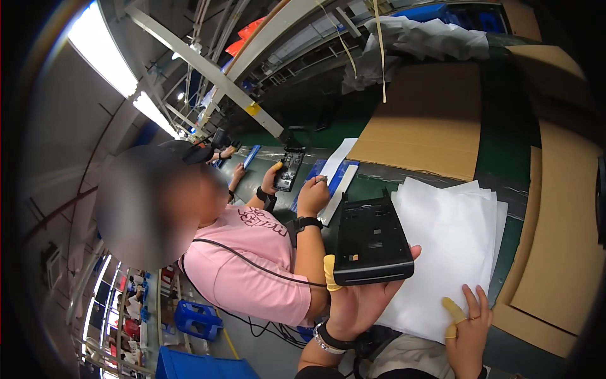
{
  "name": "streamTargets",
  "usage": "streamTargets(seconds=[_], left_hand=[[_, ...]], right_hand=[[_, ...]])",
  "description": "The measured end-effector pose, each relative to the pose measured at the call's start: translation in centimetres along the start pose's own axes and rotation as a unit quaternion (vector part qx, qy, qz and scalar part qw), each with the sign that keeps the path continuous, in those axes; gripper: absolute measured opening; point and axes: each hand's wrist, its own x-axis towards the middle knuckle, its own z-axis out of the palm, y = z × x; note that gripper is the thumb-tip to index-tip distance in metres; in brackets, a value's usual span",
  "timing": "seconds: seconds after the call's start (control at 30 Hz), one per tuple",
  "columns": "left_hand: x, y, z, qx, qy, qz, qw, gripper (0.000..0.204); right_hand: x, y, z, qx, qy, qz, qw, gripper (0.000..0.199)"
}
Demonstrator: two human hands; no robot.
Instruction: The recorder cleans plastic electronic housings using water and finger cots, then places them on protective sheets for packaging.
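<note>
My left hand (356, 309) grips a black plastic device housing (372, 237) from below, raised over the bench. Its thumb, in a yellow finger cot, lies along the housing's left side, and a fingertip shows at the right corner. The housing is shallow and box-shaped, with small cut-outs in its face. Lower right, my right hand (468, 331) rests by the near right edge of a stack of white sheets (445, 234), fingers apart. Yellow cots cover two of its digits. I see nothing held in it.
At my left, a co-worker in a pink shirt (252, 252) holds a black device part (289, 169). Blue-and-white strips (338, 180) lie beyond the housing. Cardboard (420, 120) covers part of the green bench, with more cardboard (555, 246) at right. Yellowish cords (380, 57) hang overhead.
</note>
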Motion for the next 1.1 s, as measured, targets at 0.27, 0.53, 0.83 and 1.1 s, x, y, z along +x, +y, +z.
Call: streamTargets(seconds=[0.27,0.53,0.83,1.1], left_hand=[[-0.3,-0.2,-0.3,-0.123,-0.122,0.041,0.984,0.073],[-0.5,0.1,1.9,0.018,0.035,0.024,0.999,0.089],[9.5,2.2,-2.9,0.535,0.008,-0.093,0.840,0.069],[23.4,-2.2,-5.5,0.822,0.004,0.120,0.557,0.045]], right_hand=[[-0.1,-0.3,-0.1,0.003,-0.006,0.002,1.000,0.048],[-0.3,0.2,-0.2,-0.003,0.000,0.002,1.000,0.044],[-0.8,0.1,0.2,0.001,0.041,-0.012,0.999,0.037],[-0.5,-0.1,1.1,0.017,0.087,-0.030,0.996,0.037]])
